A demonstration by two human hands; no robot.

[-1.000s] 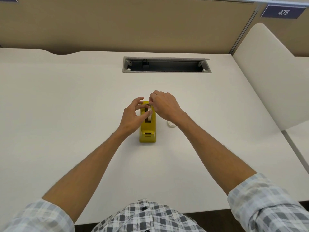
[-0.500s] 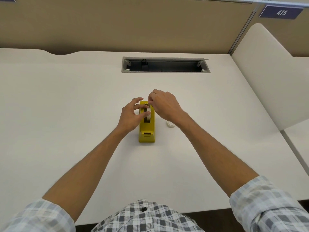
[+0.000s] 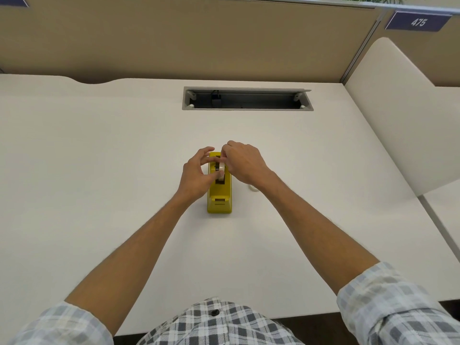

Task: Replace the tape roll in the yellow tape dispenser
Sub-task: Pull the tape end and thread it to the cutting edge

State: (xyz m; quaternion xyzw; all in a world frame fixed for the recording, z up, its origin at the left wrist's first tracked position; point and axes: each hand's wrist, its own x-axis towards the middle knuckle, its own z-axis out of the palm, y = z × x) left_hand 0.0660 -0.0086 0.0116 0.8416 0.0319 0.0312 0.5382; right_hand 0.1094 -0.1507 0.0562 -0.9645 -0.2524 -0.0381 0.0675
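Observation:
The yellow tape dispenser (image 3: pixel 220 197) stands lengthwise in the middle of the white desk (image 3: pixel 99 170), its cutter end toward me. A white tape roll (image 3: pixel 221 171) sits upright in the dispenser's slot. My left hand (image 3: pixel 196 175) pinches the roll from the left with thumb and fingertips. My right hand (image 3: pixel 242 163) reaches over from the right, fingertips on the roll's far top edge. A second small white roll (image 3: pixel 253 187) lies on the desk just right of the dispenser, mostly hidden by my right wrist.
An open grey cable tray (image 3: pixel 247 98) is set into the desk behind the dispenser. A tan partition wall (image 3: pixel 199 38) runs along the back. A white divider panel (image 3: pixel 398 115) stands at the right, with a "475" sign (image 3: pixel 418 21) above.
Both hands stay at the dispenser's slot with only slight finger shifts. The tape roll sits a little lower in the slot than before.

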